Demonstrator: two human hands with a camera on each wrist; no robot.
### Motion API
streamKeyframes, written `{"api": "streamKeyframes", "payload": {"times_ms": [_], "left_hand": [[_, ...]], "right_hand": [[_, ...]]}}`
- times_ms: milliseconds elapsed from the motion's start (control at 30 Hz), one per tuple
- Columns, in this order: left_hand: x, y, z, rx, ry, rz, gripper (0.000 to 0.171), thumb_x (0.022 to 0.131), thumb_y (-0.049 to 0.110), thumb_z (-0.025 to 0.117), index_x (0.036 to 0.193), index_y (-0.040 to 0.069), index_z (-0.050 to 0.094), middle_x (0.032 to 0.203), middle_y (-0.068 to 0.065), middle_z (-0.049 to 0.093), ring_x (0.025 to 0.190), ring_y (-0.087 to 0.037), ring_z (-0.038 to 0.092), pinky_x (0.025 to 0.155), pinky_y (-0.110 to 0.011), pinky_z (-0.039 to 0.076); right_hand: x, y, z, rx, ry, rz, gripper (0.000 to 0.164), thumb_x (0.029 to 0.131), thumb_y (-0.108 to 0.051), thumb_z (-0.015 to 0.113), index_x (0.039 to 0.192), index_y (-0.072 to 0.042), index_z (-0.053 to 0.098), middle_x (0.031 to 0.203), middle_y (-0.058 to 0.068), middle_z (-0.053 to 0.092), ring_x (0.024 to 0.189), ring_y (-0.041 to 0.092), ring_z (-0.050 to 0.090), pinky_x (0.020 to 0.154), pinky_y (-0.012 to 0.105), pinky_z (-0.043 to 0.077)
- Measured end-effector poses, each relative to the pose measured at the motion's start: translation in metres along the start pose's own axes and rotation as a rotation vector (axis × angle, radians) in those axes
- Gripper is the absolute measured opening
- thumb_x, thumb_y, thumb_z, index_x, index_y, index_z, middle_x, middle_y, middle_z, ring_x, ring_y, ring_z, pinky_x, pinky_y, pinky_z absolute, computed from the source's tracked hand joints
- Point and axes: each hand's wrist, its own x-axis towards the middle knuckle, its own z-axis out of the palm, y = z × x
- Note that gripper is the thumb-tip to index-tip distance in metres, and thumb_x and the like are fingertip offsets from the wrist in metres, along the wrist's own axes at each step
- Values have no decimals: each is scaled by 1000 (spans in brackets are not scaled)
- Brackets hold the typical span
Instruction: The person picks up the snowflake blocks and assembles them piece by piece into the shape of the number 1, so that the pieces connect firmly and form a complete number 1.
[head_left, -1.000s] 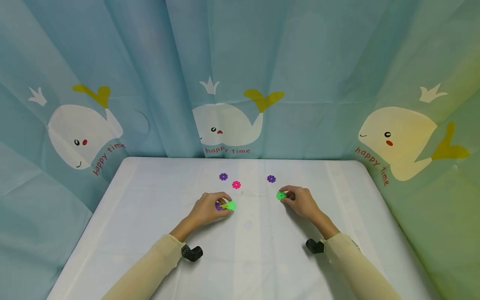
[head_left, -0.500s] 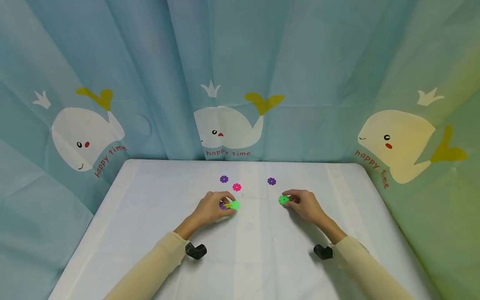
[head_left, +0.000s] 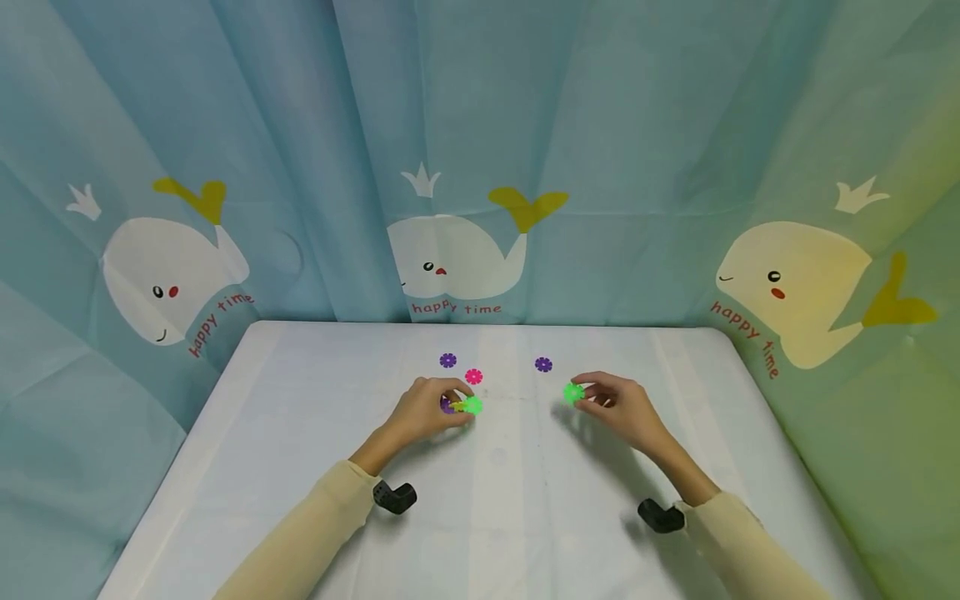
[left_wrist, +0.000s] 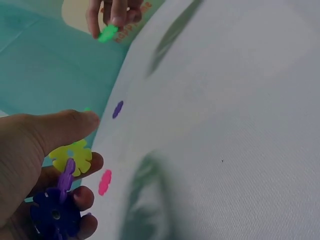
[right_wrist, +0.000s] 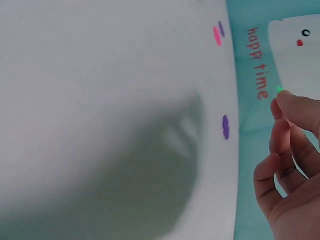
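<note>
In the head view, my left hand (head_left: 420,410) holds a chain of joined snowflake discs, with a bright green disc (head_left: 473,405) at the fingertips. The left wrist view shows a yellow disc (left_wrist: 84,161), a purple disc seen edge-on (left_wrist: 66,181) and a dark blue-purple disc (left_wrist: 44,214) joined below the thumb; the green one is mostly hidden behind it. To the right, my right hand (head_left: 626,410) pinches a single green snowflake disc (head_left: 573,393) between thumb and fingers, raised above the table with its shadow apart below.
On the white-covered table (head_left: 510,517) lie a purple disc (head_left: 447,360) and a pink disc (head_left: 473,377) beyond my left hand. Another purple disc (head_left: 543,364) lies beyond and left of my right hand. A blue curtain (head_left: 630,167) with whale prints hangs behind.
My right hand has lifted the green disc off the table and drawn slightly right. The left hand has shifted a little to the right, still holding its chain.
</note>
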Motion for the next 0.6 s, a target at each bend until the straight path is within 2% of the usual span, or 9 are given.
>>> {"api": "streamKeyframes", "payload": {"times_ms": [133,367,600], "left_hand": [[0,1,1,4,1,2,28,84,24,87,109,17,76,90,3,75,84,-12,62,77,-35,50],[0,1,0,-32,-9,16,27,84,23,86,108,15,76,86,5,73,77,-12,62,68,-29,51],[4,4,-3,-43,-10,59,27,84,22,86,107,13,76,90,2,74,79,-10,64,71,-28,53]], "right_hand": [[-2,-6,0,47,22,13,31,89,-5,80,118,-9,73,89,4,75,71,14,65,63,25,53],[-6,-15,2,139,37,21,31,91,-6,78,122,-8,72,94,8,75,75,31,68,62,25,53],[-5,-20,9,165,60,-22,32,89,-4,79,120,-7,73,92,8,76,72,23,67,63,24,52]]}}
